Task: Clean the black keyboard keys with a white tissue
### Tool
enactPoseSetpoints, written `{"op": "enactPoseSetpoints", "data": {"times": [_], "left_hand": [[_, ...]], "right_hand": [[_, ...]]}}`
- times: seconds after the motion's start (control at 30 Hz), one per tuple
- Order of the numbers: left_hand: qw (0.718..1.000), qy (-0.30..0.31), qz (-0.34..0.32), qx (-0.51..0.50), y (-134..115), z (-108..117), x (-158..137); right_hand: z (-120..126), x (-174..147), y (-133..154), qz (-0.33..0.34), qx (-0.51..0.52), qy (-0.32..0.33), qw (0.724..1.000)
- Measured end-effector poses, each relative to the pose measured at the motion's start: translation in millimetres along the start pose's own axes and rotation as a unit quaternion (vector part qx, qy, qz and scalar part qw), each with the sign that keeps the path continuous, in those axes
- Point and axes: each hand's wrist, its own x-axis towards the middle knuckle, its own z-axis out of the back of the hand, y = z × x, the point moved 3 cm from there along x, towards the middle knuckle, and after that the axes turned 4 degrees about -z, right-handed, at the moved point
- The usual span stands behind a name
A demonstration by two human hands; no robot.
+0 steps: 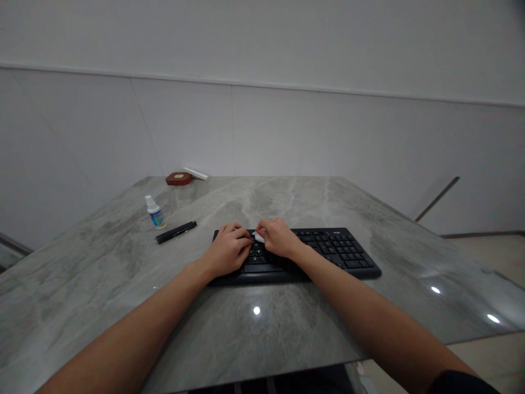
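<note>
A black keyboard (262,268) lies flat on the marbled table in front of me. My left hand (230,249) is on its left end, the bent fingers closed down over the keys and touching them. Close beside it, my right hand (279,236) pinches a small crumpled white wipe (258,237) against the upper keys left of the middle. Most of the wipe is hidden under the fingers. The two hands' fingertips nearly meet. The number pad on the right stays uncovered.
Left of the keyboard lies a slim black object (176,232), perhaps a brush or pen. Behind it stands a small white-capped spray bottle (155,212). A reddish-brown case (179,179) and a white flat strip (196,173) are at the table's (287,197) far left edge, by the wall.
</note>
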Motion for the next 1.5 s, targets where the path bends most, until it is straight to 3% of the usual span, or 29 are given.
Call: {"op": "enactPoseSetpoints", "data": {"times": [0.53,0.83,1.03,1.27,1.5], "left_hand": [[1.000,-0.001,0.000,0.003,2,-3,-1],[1.000,-0.003,0.001,0.000,1,-2,-1],[1.000,-0.001,0.000,0.002,1,-2,0],[1.000,-0.003,0.001,0.002,1,-2,-1],[1.000,-0.005,-0.005,-0.002,1,-2,0]], "right_hand": [[0,-1,0,-0.004,-0.014,0.002,1.000],[4,-3,-3,-0.010,0.030,-0.006,0.999],[2,-4,-1,-0.025,-0.005,-0.054,0.998],[6,-3,-2,-0.019,0.016,-0.014,1.000],[8,-4,-4,-0.026,0.015,-0.064,0.998]]}}
